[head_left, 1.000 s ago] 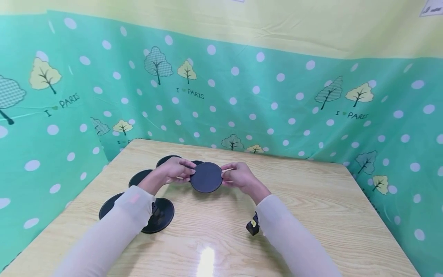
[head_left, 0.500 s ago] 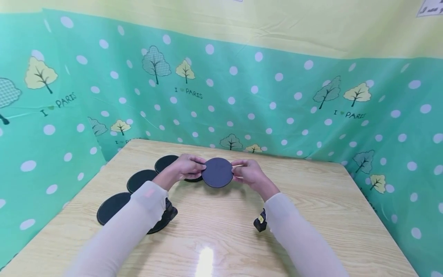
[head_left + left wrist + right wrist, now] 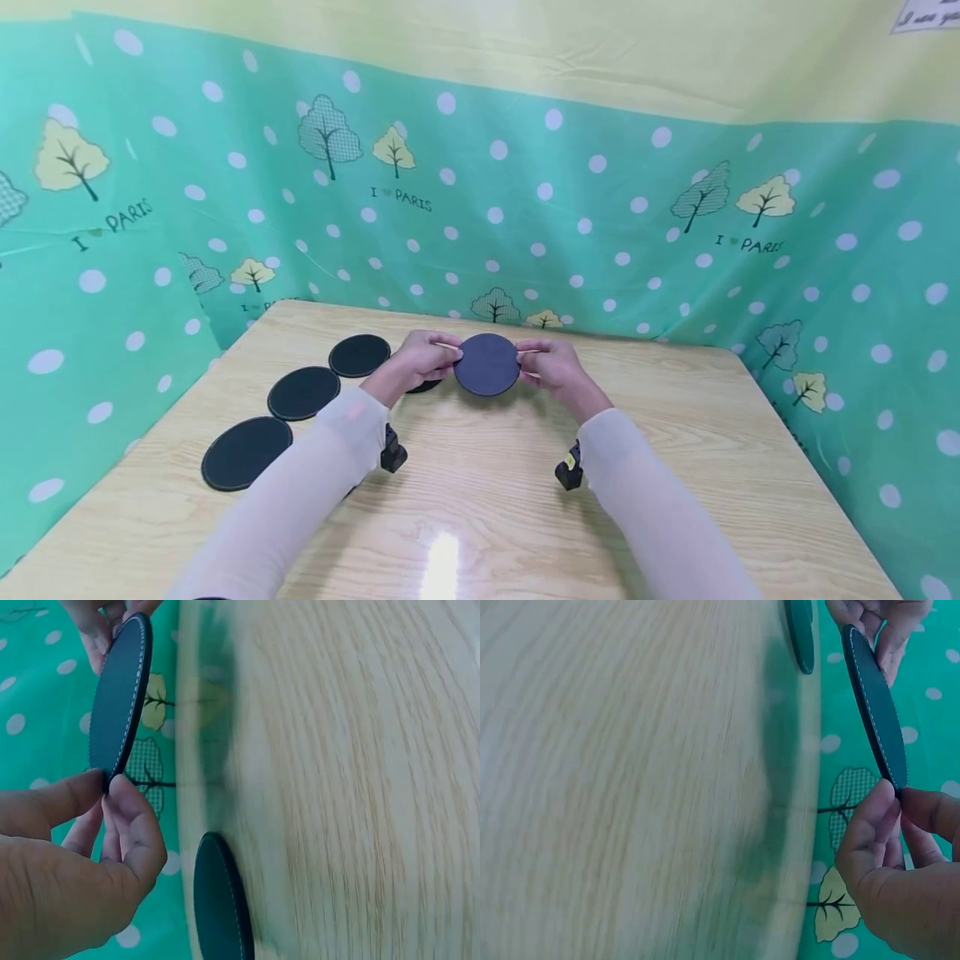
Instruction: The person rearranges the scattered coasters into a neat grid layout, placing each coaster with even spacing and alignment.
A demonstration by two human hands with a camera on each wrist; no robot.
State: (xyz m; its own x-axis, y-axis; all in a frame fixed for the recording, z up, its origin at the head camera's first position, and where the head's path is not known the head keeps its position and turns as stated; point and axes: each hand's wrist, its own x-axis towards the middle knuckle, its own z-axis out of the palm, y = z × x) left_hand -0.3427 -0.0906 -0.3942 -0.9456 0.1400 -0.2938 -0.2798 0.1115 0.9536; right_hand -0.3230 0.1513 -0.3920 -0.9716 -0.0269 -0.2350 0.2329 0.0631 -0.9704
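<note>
A round black coaster with pale edge stitching [image 3: 487, 365] is held above the far part of the wooden table. My left hand [image 3: 426, 357] pinches its left edge between thumb and fingers. On the opposite edge, my right hand [image 3: 553, 367] pinches it the same way. The left wrist view shows the coaster [image 3: 120, 697] raised off the wood, its shadow falling below. Another coaster [image 3: 427, 386] lies on the table just behind my left hand, partly covered by it. In the right wrist view the held coaster [image 3: 875, 709] appears nearly edge-on.
Three more black coasters lie in a slanting row on the left: a near one [image 3: 246, 452], a middle one [image 3: 303, 392] and a far one [image 3: 360, 356]. The wooden table [image 3: 480, 500] ends against a green dotted curtain [image 3: 525, 217] at the back and sides.
Both hands have carried the coaster to the right and slightly farther back. The left forearm now covers the front coaster that showed beside it a second ago.
</note>
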